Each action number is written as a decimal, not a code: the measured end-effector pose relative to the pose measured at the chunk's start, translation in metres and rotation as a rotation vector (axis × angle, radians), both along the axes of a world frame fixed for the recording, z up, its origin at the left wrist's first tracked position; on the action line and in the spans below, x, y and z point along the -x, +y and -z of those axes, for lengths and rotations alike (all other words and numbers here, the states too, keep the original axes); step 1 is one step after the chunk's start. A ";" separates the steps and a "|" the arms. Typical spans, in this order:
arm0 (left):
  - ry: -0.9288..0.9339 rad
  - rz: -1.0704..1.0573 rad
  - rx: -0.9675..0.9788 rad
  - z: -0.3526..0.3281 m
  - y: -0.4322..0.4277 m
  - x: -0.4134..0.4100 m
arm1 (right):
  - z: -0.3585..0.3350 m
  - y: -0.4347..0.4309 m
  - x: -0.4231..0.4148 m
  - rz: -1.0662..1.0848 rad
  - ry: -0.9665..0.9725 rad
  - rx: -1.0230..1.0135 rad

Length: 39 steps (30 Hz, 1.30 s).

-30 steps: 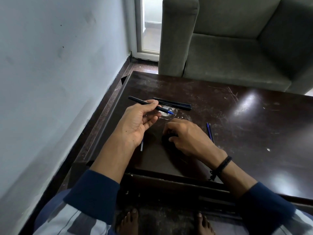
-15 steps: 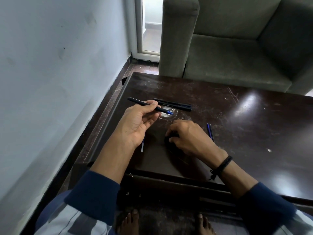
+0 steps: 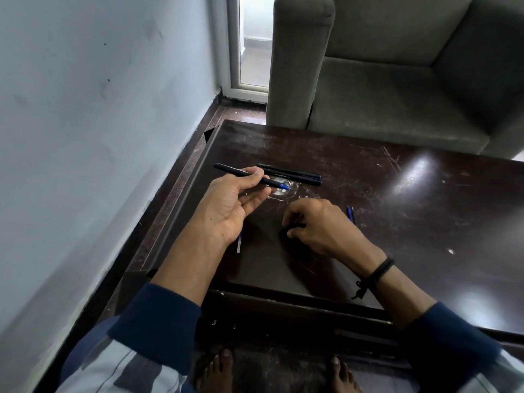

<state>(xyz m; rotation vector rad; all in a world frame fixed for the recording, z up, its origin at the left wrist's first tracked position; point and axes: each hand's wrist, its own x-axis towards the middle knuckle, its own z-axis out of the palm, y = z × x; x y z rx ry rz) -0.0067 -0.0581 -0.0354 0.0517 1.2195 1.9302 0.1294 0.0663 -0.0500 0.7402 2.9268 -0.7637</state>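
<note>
The left hand [image 3: 226, 205] pinches a black pen [image 3: 232, 169] between thumb and curled fingers [image 3: 255, 195], just above the surface [image 3: 397, 222], blue tip pointing right. The right hand [image 3: 323, 225] rests on the surface, its fingers curled round a black piece [image 3: 296, 226], near the pen's tip.

Dark wooden worktop [image 3: 425, 222] gleaming glossy and showing pale scratches, black pen [image 3: 232, 169] looking like matt plastic with a blue tip, armchair [image 3: 382, 95] showing rough grey-green cloth, wall [image 3: 85, 109] looking matt and scuffed, wristband [image 3: 377, 272] appearing as braided black cord
</note>
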 end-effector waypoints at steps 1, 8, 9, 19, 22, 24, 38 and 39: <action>-0.001 -0.002 -0.002 0.000 0.000 0.000 | 0.000 0.000 0.000 -0.003 -0.002 -0.003; -0.003 -0.005 -0.035 -0.004 0.000 -0.001 | -0.001 0.002 -0.001 -0.023 -0.046 -0.035; -0.004 -0.010 -0.042 -0.004 -0.001 0.000 | -0.001 0.003 -0.001 -0.027 -0.049 -0.031; -0.052 -0.088 -0.078 -0.009 -0.008 0.013 | -0.019 0.038 -0.015 0.294 0.189 -0.085; -0.052 -0.088 -0.072 -0.009 -0.007 0.012 | -0.023 0.049 -0.023 0.381 0.216 -0.085; -0.046 -0.088 -0.068 -0.008 -0.006 0.011 | -0.024 0.056 -0.026 0.396 0.212 -0.073; -0.029 -0.081 -0.047 -0.005 -0.005 0.010 | -0.022 0.047 -0.021 0.119 -0.068 -0.030; -0.030 -0.082 -0.047 -0.005 -0.005 0.010 | -0.021 0.044 -0.019 0.084 -0.089 -0.027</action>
